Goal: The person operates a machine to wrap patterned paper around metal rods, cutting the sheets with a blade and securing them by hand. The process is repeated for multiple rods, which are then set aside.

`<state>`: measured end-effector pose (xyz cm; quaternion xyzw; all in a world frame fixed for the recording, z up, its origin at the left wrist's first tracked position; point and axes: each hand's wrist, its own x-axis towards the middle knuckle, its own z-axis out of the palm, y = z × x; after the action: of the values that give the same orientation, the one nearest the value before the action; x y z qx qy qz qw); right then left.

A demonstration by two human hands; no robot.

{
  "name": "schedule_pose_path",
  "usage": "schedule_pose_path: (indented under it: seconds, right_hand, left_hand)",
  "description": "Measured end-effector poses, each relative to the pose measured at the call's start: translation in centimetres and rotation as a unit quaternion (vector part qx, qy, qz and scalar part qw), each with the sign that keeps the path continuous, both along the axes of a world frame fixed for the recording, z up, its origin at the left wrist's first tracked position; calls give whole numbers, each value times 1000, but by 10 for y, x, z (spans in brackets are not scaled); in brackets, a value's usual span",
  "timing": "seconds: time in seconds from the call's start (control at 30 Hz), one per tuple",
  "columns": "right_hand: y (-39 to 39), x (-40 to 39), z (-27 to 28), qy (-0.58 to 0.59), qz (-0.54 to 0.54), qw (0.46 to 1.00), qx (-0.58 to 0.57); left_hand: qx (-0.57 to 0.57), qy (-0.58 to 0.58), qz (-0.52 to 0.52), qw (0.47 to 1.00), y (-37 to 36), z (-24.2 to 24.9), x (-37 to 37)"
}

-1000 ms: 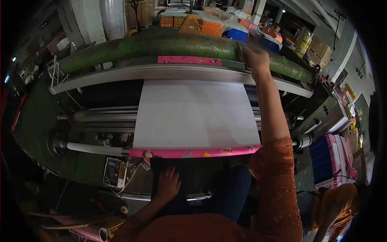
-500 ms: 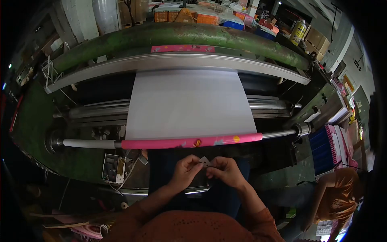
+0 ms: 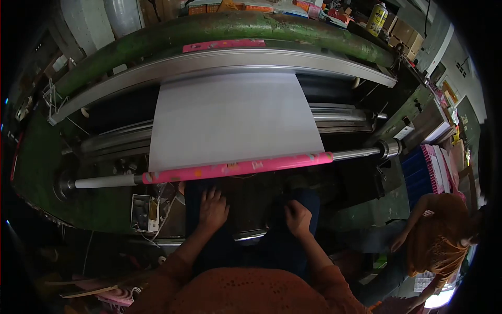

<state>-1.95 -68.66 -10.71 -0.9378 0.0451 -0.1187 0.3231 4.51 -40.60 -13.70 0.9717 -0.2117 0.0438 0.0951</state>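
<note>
A wide white sheet [image 3: 235, 120] runs down from under a metal bar [image 3: 219, 62] onto a pink printed roll [image 3: 238, 166] on a metal shaft. Below the roll, my left hand [image 3: 213, 209] rests on my left thigh with its fingers apart and nothing in it. My right hand [image 3: 298, 217] lies on my right thigh, fingers curled; whatever it may hold is hidden. Neither hand touches the roll or the sheet. The small light-coloured piece is out of sight.
A green roller [image 3: 219, 32] spans the back. An open box of small items [image 3: 145, 213] stands at the lower left. A person in an orange top [image 3: 436, 235] is at the right, near blue and pink stacked material [image 3: 426, 170].
My hands have moved apart and down to my thighs, and the small piece between them has gone from sight. The roll's visible print has changed. The view has shifted.
</note>
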Motion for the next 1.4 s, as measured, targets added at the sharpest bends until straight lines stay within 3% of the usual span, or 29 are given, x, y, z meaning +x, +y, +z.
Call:
schedule_pose_path:
  seconds: [0.5, 0.63, 0.7, 0.77, 0.83, 0.9, 0.93, 1.0, 1.13, 1.2, 1.4]
  right_hand:
    - [-4, -5, 0, 22, 22, 999, 11]
    - [13, 14, 65, 104, 106, 986, 72]
    - [36, 40, 120, 60, 225, 967, 107]
    - [72, 69, 172, 43, 274, 954, 116]
    - [118, 115, 192, -60, 349, 928, 112]
    - [168, 165, 194, -98, 401, 910, 45]
    - [192, 186, 191, -83, 422, 902, 29]
    - [235, 213, 182, -73, 443, 893, -9]
    - [272, 238, 161, -79, 444, 888, -89]
    - [275, 241, 152, -71, 440, 890, -92]
    - [283, 247, 150, -72, 449, 880, -140]
  left_hand:
    - [4, -14, -9, 1000, -6, 0, -2]
    - [-35, 21, 16, 999, -4, 1, 2]
    - [-142, 30, -16, 989, -4, 0, 4]
    - [-194, 35, -13, 980, -10, 6, 0]
    - [-247, 37, -20, 968, -10, 19, -5]
    - [-236, -62, -111, 963, -4, 43, -13]
    - [-237, -61, -105, 964, 2, 63, -16]
    - [-262, -269, -138, 916, 19, 109, -14]
    - [-209, -303, -63, 928, 58, 165, 0]
    - [-166, -202, 12, 965, 73, 178, 10]
    - [-78, -182, -21, 980, 92, 145, 35]
